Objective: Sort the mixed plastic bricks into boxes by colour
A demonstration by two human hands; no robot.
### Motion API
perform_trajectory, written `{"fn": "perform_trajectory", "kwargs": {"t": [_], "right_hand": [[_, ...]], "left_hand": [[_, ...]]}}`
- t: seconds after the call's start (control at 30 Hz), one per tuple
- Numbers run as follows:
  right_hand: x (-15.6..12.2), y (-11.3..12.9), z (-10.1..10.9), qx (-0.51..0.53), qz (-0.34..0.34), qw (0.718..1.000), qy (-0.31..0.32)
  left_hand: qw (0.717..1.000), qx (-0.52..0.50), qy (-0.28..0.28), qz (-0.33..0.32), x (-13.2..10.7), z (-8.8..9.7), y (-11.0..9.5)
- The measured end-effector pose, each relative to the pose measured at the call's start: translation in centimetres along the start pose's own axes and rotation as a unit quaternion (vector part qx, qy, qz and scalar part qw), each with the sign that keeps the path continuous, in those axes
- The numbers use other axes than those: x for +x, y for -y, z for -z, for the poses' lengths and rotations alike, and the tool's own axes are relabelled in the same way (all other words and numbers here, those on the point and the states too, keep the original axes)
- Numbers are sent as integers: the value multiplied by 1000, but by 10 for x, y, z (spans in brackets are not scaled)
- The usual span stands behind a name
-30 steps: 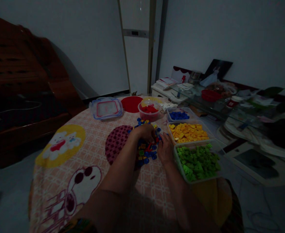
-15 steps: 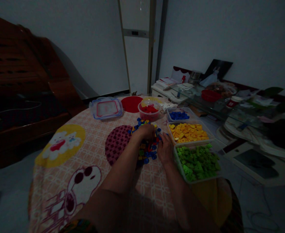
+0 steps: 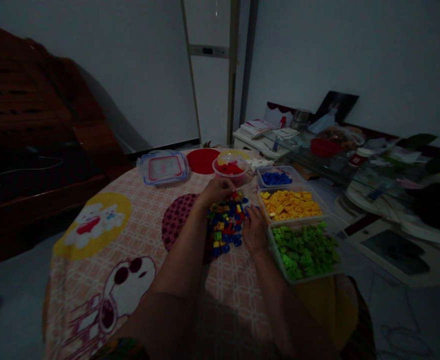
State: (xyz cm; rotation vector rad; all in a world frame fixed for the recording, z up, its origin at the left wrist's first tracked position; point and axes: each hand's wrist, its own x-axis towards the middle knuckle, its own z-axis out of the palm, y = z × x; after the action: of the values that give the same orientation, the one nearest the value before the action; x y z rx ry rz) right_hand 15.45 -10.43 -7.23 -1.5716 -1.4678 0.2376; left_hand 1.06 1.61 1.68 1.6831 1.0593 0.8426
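Observation:
My left hand (image 3: 219, 191) is closed in a pinch above the far side of a mixed pile of small plastic building blocks (image 3: 227, 227). A red building block (image 3: 234, 194) shows at its fingertips. Along the pile's right edge, my right hand (image 3: 255, 231) lies low with its fingers stretched out, touching the cloth or the nearest pieces. Just beyond my left hand stands a round clear tub (image 3: 225, 178) with red blocks in it. Blue, yellow, red and green pieces lie loose between my two hands.
To the right stand clear boxes of blue blocks (image 3: 276, 178), yellow blocks (image 3: 291, 204) and green blocks (image 3: 306, 250). Clear lids (image 3: 163, 167) lie at the far left of the patterned tablecloth (image 3: 137, 220). A cluttered glass table (image 3: 302, 155) is beyond.
My left hand has lifted from the pile and moved up and slightly left, towards the round tub, with a red building block at its fingertips. My right hand has hardly moved.

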Motion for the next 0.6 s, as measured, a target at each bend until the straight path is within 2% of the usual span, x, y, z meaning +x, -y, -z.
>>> {"fn": "perform_trajectory", "kwargs": {"t": [0.07,0.17,0.27,0.33,0.43,0.5,0.6], "right_hand": [[1,0,0,-7,-3,1000,10],[1,-1,1,-6,0,1000,17],[0,0,1,-3,1,1000,10],[0,0,1,-8,-3,1000,12],[0,1,1,-13,0,1000,13],[1,1,2,-10,12,1000,10],[1,3,4,-2,18,1000,19]], "left_hand": [[990,-106,-89,8,4,-2,3],[944,-231,-236,-9,13,-8,8],[912,-291,-288,-33,22,-12,12],[909,-298,-285,-52,25,-14,13],[923,-269,-266,-75,24,-14,13],[943,-239,-220,-76,19,-13,11],[980,-161,-103,-48,8,-7,7]]}}
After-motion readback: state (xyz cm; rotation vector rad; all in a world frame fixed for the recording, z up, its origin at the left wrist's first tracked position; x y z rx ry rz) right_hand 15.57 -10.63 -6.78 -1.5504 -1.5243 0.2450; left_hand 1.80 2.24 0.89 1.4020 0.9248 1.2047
